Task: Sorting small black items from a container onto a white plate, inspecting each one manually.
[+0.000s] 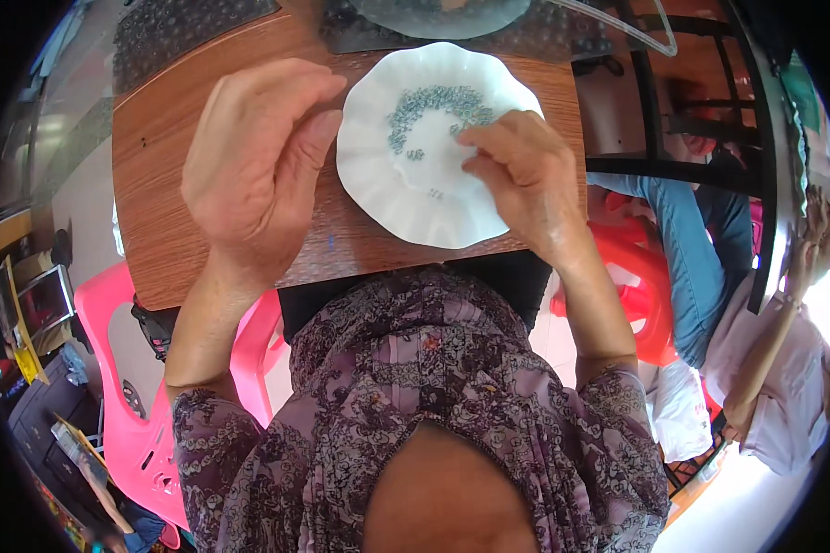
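A white plate with a scalloped rim lies on the wooden tabletop. Small grey-green beads form a curved band in its upper middle, and a few sit apart lower down. Over the plate's right side is my right hand, its thumb and index fingertip a little apart, close to some of the beads. My left hand hovers left of the plate, fingers curved and thumb separated from them by a gap. Nothing shows between its fingertips. The palm side and lower fingers of both hands are partly hidden.
The wooden table ends in front of my lap. Beyond the plate stands a round translucent object on a dark patterned surface. A pink plastic chair is at left, a red stool at right. Another person sits at far right.
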`<state>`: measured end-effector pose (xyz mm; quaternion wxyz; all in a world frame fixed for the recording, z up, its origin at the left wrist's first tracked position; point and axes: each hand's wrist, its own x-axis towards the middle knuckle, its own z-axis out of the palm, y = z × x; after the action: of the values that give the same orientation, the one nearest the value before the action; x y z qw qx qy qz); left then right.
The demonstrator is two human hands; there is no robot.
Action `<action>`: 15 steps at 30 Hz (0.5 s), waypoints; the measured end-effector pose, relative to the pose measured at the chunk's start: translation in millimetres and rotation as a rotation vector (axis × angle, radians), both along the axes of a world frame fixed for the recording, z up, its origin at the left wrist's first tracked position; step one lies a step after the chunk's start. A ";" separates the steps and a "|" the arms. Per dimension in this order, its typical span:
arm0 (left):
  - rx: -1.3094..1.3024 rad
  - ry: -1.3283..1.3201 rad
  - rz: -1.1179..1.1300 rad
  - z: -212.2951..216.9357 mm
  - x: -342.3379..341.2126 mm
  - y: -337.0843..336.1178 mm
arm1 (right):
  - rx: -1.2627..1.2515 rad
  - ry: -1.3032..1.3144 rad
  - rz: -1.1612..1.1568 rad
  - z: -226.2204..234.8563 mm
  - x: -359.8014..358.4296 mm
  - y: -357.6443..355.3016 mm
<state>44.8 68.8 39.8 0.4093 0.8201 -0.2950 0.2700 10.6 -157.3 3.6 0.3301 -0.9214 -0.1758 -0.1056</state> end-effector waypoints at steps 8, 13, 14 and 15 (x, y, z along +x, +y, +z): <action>0.041 0.020 -0.024 8.8 4.0 -2.5 | -0.079 0.086 0.164 -2.8 -7.6 17.7; 0.102 -0.085 -0.054 18.6 12.9 -3.9 | -0.130 -0.040 0.207 -9.5 -7.1 18.8; 0.083 -0.067 -0.080 24.2 12.7 -6.8 | -0.146 -0.041 0.210 -9.7 -9.1 17.1; 0.063 -0.038 -0.098 28.3 14.6 -3.3 | -0.163 -0.033 0.223 -9.1 -10.0 20.3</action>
<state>59.4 65.5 68.1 0.3902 0.8119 -0.3508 0.2559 0.6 -137.0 -5.5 0.2609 -0.9181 -0.2904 -0.0686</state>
